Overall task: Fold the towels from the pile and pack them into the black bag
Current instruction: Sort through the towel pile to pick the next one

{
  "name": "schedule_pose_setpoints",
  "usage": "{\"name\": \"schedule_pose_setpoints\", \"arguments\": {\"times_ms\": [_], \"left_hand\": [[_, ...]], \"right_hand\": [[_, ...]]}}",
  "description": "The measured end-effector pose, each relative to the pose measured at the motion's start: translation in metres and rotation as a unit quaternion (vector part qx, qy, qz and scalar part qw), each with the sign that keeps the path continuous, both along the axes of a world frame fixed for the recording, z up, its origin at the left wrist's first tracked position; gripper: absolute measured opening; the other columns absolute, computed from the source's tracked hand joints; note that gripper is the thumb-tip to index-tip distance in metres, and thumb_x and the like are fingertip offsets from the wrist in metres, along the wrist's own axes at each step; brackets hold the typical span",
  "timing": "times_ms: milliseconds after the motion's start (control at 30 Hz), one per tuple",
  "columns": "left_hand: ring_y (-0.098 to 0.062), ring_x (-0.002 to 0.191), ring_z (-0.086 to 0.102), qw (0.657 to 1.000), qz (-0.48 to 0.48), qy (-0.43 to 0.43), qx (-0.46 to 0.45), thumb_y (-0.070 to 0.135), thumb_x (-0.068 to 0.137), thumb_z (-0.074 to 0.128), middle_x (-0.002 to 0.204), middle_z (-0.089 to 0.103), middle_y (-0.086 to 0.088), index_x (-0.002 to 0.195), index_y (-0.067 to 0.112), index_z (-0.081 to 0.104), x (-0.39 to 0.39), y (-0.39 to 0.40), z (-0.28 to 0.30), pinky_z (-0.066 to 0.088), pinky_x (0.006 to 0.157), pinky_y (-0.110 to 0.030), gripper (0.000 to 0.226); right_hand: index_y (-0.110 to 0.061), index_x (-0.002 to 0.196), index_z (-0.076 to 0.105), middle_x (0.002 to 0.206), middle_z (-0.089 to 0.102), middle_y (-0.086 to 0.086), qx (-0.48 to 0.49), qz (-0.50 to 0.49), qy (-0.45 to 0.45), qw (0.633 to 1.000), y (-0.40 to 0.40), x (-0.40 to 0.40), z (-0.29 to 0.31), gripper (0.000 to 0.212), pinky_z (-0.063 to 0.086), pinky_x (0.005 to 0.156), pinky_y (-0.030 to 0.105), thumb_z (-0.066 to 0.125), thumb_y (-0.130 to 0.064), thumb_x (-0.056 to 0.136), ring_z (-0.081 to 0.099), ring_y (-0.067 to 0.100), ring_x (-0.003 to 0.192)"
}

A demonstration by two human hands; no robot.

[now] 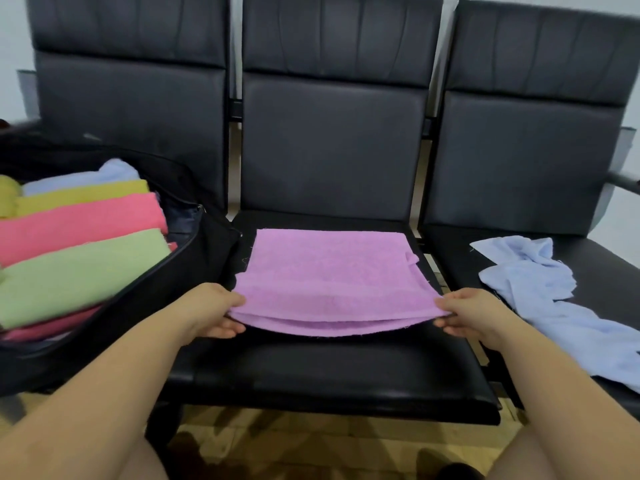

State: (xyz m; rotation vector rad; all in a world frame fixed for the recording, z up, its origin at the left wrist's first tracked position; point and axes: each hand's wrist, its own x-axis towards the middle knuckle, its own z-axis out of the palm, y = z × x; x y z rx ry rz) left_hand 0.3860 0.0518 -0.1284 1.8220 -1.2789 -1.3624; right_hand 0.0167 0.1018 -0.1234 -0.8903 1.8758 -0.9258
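A purple towel point(329, 275), folded in layers, lies on the middle black seat point(329, 368). My left hand point(211, 311) pinches its near left corner and my right hand point(471, 315) pinches its near right corner, lifting the near edge a little off the seat. The open black bag point(194, 271) sits on the left seat and holds several folded towels: green point(79, 275), pink point(79, 225), yellow point(83, 197) and light blue point(104, 174). A crumpled light blue towel point(554, 299) lies unfolded on the right seat.
Three black padded chairs stand in a row with tall backrests point(332, 133) behind the seats. A metal armrest point(623, 181) sticks out at the far right. A tiled floor point(294, 445) shows below the seat's front edge, between my knees.
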Motion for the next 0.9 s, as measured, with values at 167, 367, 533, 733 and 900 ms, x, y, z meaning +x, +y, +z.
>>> {"name": "schedule_pose_setpoints", "arguments": {"times_ms": [167, 367, 533, 733, 900], "left_hand": [[-0.018, 0.053, 0.064, 0.991, 0.026, 0.088, -0.102, 0.013, 0.09, 0.064, 0.076, 0.062, -0.014, 0.118, 0.009, 0.048, 0.009, 0.021, 0.014, 0.052, 0.046, -0.025, 0.033], [-0.006, 0.048, 0.061, 0.942, 0.043, 0.229, -0.243, 0.015, 0.096, 0.052, 0.064, 0.066, 0.001, 0.103, 0.015, 0.061, 0.009, 0.039, 0.093, 0.053, 0.049, -0.017, 0.011], [0.0, 0.05, 0.063, 0.864, 0.01, 0.393, -0.316, 0.019, 0.095, 0.047, 0.058, 0.067, 0.007, 0.061, 0.02, 0.075, 0.018, 0.067, 0.202, 0.051, 0.049, -0.011, 0.044], [-0.002, 0.051, 0.065, 0.886, 0.017, 0.373, -0.273, 0.012, 0.096, 0.05, 0.06, 0.069, 0.006, 0.088, 0.013, 0.065, 0.015, 0.06, 0.226, 0.051, 0.048, -0.012, 0.017], [-0.003, 0.056, 0.067, 0.862, 0.059, 0.424, -0.273, 0.014, 0.096, 0.053, 0.063, 0.071, 0.004, 0.091, 0.011, 0.063, 0.01, 0.046, 0.206, 0.053, 0.052, -0.014, 0.011]], "right_hand": [[-0.008, 0.108, 0.058, 0.078, 0.067, 0.009, -0.068, -0.007, -0.148, 0.987, 0.019, 0.005, 0.016, 0.014, 0.053, 0.054, 0.026, 0.057, -0.01, 0.094, 0.065, 0.016, 0.062], [-0.016, 0.1, 0.063, 0.075, 0.071, 0.004, -0.21, 0.02, -0.266, 0.941, 0.041, 0.017, 0.096, 0.013, 0.057, 0.054, 0.021, 0.053, -0.01, 0.093, 0.07, 0.011, 0.061], [-0.017, 0.076, 0.074, 0.077, 0.071, 0.004, -0.346, 0.046, -0.341, 0.873, 0.075, 0.019, 0.192, 0.02, 0.054, 0.052, 0.018, 0.077, -0.015, 0.056, 0.069, 0.01, 0.061], [-0.011, 0.092, 0.064, 0.068, 0.072, 0.006, -0.343, 0.019, -0.329, 0.88, 0.071, 0.02, 0.219, 0.035, 0.055, 0.049, 0.023, 0.084, -0.01, 0.064, 0.071, 0.015, 0.061], [-0.012, 0.111, 0.059, 0.082, 0.075, 0.005, -0.426, 0.016, -0.307, 0.851, 0.058, 0.016, 0.209, 0.054, 0.059, 0.063, 0.026, 0.079, -0.009, 0.06, 0.073, 0.016, 0.079]]}}
